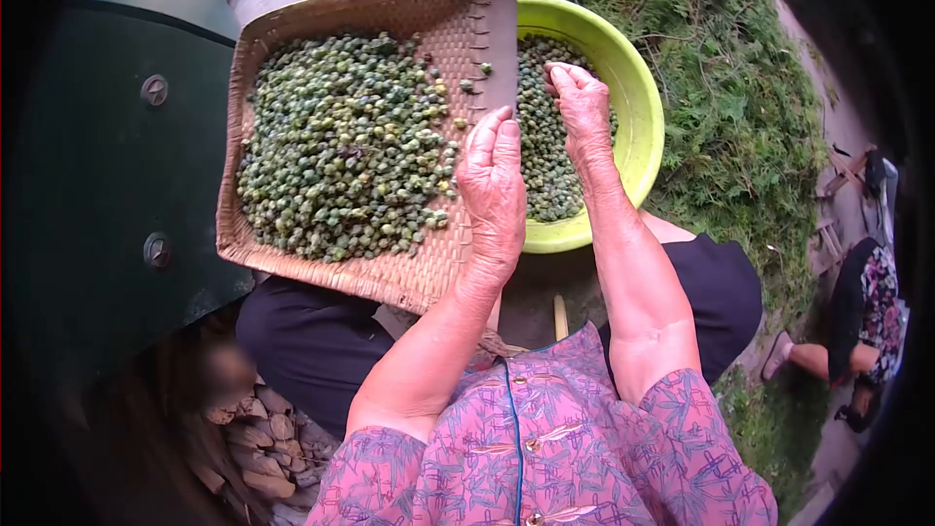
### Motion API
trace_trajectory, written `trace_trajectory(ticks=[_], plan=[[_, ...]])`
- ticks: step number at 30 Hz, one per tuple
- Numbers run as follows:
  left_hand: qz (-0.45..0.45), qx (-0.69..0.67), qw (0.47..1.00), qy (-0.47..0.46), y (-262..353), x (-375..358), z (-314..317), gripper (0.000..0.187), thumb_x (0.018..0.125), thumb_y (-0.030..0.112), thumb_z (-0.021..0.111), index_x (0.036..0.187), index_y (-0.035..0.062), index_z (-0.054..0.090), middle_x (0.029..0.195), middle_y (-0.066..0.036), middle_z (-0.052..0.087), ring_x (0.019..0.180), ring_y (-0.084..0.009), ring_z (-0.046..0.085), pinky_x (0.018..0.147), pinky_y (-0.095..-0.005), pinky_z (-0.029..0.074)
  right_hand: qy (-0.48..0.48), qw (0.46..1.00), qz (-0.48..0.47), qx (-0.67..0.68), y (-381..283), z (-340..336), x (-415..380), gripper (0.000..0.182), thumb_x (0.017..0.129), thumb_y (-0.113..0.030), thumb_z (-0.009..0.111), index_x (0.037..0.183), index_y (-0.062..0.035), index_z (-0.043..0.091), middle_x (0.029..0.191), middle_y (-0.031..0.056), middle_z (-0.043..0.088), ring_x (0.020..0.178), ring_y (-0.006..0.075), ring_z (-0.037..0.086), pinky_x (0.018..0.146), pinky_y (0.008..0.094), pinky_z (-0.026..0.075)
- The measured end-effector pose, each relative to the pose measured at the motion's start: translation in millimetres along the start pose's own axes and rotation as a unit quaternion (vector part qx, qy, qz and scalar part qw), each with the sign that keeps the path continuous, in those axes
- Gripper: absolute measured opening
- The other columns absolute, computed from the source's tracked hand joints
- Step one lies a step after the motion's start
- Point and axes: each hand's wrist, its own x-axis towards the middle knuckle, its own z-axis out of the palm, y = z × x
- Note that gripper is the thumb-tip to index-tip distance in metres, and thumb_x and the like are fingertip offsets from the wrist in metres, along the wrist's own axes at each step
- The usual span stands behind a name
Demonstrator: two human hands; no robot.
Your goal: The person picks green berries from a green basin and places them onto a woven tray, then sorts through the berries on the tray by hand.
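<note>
A woven basket tray point(443, 278) with a flat strip along its right edge holds a heap of small round green fruits point(341, 151). My left hand point(494, 185) rests at that strip, fingers stretched out together, palm turned inward. Two or three loose fruits lie on the weave and strip near its fingertips. Under the tray's right side stands a yellow-green plastic basin point(638, 127), partly filled with more of the small fruits point(550, 175). Over the basin is my right hand point(582, 107), its thumb and fingers pinched together; I cannot tell what is between them.
Cut evergreen sprigs point(721, 88) cover the ground at the right. A dark green metal panel point(107, 175) with round studs stands at the left. Split firewood point(258, 443) is stacked at lower left. At the far right another person point(867, 321) is partly visible.
</note>
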Motion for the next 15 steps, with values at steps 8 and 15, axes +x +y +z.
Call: trace_trajectory(ticks=[8,15], plan=[[-0.315,0.081,0.946,0.018,-110,-7,80,0.057,0.089,0.031,0.060,0.129,-0.0074,0.046,0.124,-0.016,0.054,0.112,-0.0211,0.050,0.097,-0.0316,0.038,0.060,0.907,0.078,-0.409,123,-112,50,0.030,0.083,-0.028,0.058,0.103,-0.0082,0.067,0.111,0.0158,0.063,0.105,0.0330,0.058,0.093,0.0395,0.044],[-0.422,0.260,0.864,0.088,-188,-9,59,0.075,0.086,0.038,0.058,0.139,-0.0063,0.030,0.143,-0.027,0.032,0.132,-0.0363,0.034,0.108,-0.0397,0.029,0.050,0.832,-0.017,-0.552,160,-105,63,0.040,0.085,-0.023,0.060,0.119,-0.0046,0.052,0.119,0.0222,0.051,0.106,0.0374,0.053,0.091,0.0465,0.044]])
